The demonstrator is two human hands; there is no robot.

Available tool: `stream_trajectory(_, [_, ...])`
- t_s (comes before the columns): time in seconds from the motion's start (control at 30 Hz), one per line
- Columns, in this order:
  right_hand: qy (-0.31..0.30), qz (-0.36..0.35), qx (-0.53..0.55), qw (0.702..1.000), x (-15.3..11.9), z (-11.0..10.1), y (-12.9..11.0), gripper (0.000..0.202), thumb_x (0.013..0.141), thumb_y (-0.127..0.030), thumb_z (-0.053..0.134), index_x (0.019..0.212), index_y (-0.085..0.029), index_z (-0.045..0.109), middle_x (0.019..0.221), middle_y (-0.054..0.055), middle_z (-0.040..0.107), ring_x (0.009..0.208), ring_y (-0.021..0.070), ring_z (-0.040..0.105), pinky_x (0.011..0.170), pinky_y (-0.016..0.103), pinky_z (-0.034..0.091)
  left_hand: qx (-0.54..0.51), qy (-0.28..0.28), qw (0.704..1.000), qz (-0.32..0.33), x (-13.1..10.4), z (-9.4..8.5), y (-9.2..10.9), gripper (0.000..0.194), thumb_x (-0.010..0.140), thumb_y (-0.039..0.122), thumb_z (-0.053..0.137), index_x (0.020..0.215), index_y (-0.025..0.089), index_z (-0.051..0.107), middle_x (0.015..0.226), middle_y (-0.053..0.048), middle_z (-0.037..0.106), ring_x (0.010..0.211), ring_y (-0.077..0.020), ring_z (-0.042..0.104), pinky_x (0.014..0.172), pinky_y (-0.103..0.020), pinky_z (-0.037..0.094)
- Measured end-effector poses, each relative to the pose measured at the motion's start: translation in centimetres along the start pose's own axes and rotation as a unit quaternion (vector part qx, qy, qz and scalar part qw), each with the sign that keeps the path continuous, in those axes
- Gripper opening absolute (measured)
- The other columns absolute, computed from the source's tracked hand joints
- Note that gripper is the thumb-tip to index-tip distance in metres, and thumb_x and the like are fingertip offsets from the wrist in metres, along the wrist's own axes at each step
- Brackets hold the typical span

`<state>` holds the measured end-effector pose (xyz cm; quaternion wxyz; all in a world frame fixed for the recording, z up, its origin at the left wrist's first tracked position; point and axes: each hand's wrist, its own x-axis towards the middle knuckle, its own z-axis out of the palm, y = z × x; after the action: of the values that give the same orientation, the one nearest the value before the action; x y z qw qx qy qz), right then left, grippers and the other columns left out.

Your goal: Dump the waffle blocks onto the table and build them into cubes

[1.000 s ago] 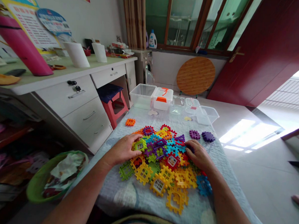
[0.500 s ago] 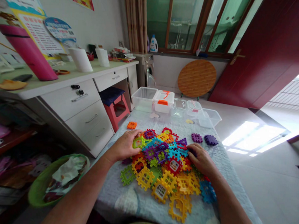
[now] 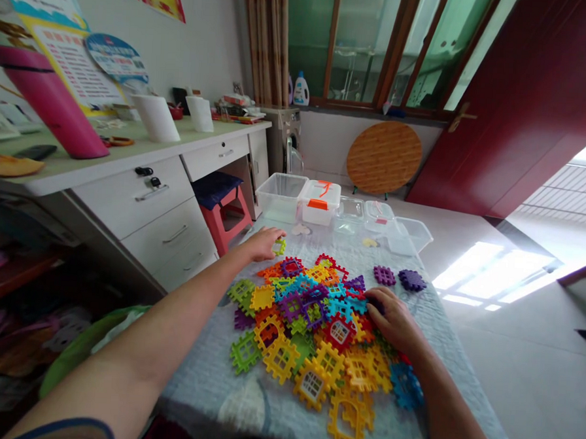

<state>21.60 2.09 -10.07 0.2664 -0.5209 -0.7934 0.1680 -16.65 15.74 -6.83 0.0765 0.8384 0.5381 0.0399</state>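
Between the fingers of my left hand (image 3: 265, 244) is a yellow-green building tile (image 3: 279, 247), held above the cloth beyond the pile's far left side. My right hand (image 3: 394, 318) rests at the right side of the pile, fingers curled around something dark that is mostly hidden. In front of me lies a heap of notched plastic tiles: yellow tiles (image 3: 282, 358), a red window tile (image 3: 341, 331), purple tiles (image 3: 314, 313), light blue tiles (image 3: 340, 307) and green tiles (image 3: 245, 352). Two purple tiles, one gridded (image 3: 384, 275) and one ribbed (image 3: 412, 279), lie apart at the right.
Along the table's far edge stand a clear open bin (image 3: 281, 199), a lidded box with orange clasps (image 3: 319, 202) and smaller clear containers (image 3: 350, 216). A desk (image 3: 162, 180) and a pink stool (image 3: 224, 212) are to the left. A patterned cloth (image 3: 191, 378) covers the table.
My left hand has moved away from the heap toward the far left, carrying the yellow-green tile. It now covers the spot where an orange tile lay. My right hand has barely moved.
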Motion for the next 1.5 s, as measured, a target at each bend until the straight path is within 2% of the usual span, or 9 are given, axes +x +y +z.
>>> stream_trajectory(0.17, [-0.002, 0.0, 0.005, 1.0, 0.0, -0.1, -0.1, 0.023, 0.085, -0.023, 0.051, 0.102, -0.02, 0.066, 0.105, 0.008, 0.065, 0.096, 0.022, 0.061, 0.09, 0.037, 0.048, 0.003, -0.064, 0.998, -0.012, 1.3, 0.8, 0.2, 0.075, 0.054, 0.01, 0.064, 0.128, 0.018, 0.053, 0.115, -0.007, 0.066, 0.11, -0.0248, 0.058, 0.093, -0.029, 0.045])
stream_trajectory(0.37, [0.0, 0.001, 0.009, 1.0, 0.0, -0.1, -0.1, 0.022, 0.084, -0.023, 0.051, 0.101, -0.02, 0.065, 0.105, 0.009, 0.064, 0.096, 0.0228, 0.06, 0.089, 0.039, 0.048, -0.014, -0.093, 0.996, -0.006, 1.4, 0.3, 0.4, 0.08, 0.055, 0.012, 0.065, 0.132, 0.019, 0.049, 0.121, -0.007, 0.064, 0.108, -0.0226, 0.06, 0.091, -0.026, 0.046])
stream_trajectory(0.7, [0.004, 0.003, 0.008, 1.0, 0.0, -0.2, -0.5, 0.022, 0.083, -0.021, 0.052, 0.1, -0.02, 0.066, 0.103, 0.008, 0.065, 0.095, 0.0225, 0.061, 0.09, 0.038, 0.048, -0.035, -0.1, 0.994, -0.003, 1.4, 0.1, 0.6, 0.081, 0.053, 0.013, 0.063, 0.133, 0.015, 0.048, 0.12, -0.01, 0.064, 0.104, -0.023, 0.062, 0.086, -0.025, 0.048])
stream_trajectory(1.1, [0.002, -0.004, 0.007, 1.0, 0.0, 0.0, -0.2, 0.022, 0.084, -0.02, 0.052, 0.101, -0.02, 0.064, 0.103, 0.008, 0.064, 0.096, 0.0224, 0.06, 0.09, 0.038, 0.048, -0.018, -0.112, 0.994, 0.004, 1.7, 0.1, 0.6, 0.077, 0.053, 0.013, 0.064, 0.129, 0.017, 0.052, 0.117, -0.008, 0.064, 0.1, -0.0232, 0.062, 0.085, -0.027, 0.048])
stream_trajectory(1.3, [0.007, -0.004, 0.009, 1.0, 0.0, -0.1, -0.2, 0.021, 0.084, -0.022, 0.052, 0.101, -0.021, 0.065, 0.103, 0.008, 0.064, 0.094, 0.0228, 0.06, 0.088, 0.04, 0.048, -0.008, -0.123, 0.992, 0.001, 1.6, -0.5, 0.8, 0.079, 0.053, 0.016, 0.069, 0.13, 0.019, 0.051, 0.121, -0.009, 0.062, 0.109, -0.0267, 0.058, 0.092, -0.031, 0.045])
stream_trajectory(1.4, [0.007, -0.004, 0.011, 1.0, 0.0, -0.2, -0.4, 0.022, 0.084, -0.021, 0.052, 0.101, -0.021, 0.065, 0.102, 0.008, 0.064, 0.093, 0.0226, 0.061, 0.088, 0.04, 0.048, 0.006, -0.125, 0.992, -0.006, 1.2, -1.4, 1.5, 0.084, 0.052, 0.018, 0.073, 0.132, 0.019, 0.05, 0.128, -0.012, 0.059, 0.118, -0.0322, 0.053, 0.098, -0.038, 0.042])
stream_trajectory(1.5, [0.004, -0.003, 0.009, 1.0, 0.0, -0.3, -0.7, 0.021, 0.084, -0.02, 0.051, 0.1, -0.021, 0.065, 0.101, 0.008, 0.064, 0.093, 0.0222, 0.061, 0.088, 0.038, 0.048, -0.003, -0.099, 0.995, 0.018, 0.9, -2.3, 3.3, 0.074, 0.061, 0.014, 0.065, 0.133, 0.019, 0.051, 0.135, -0.014, 0.055, 0.125, -0.0327, 0.048, 0.104, -0.042, 0.038])
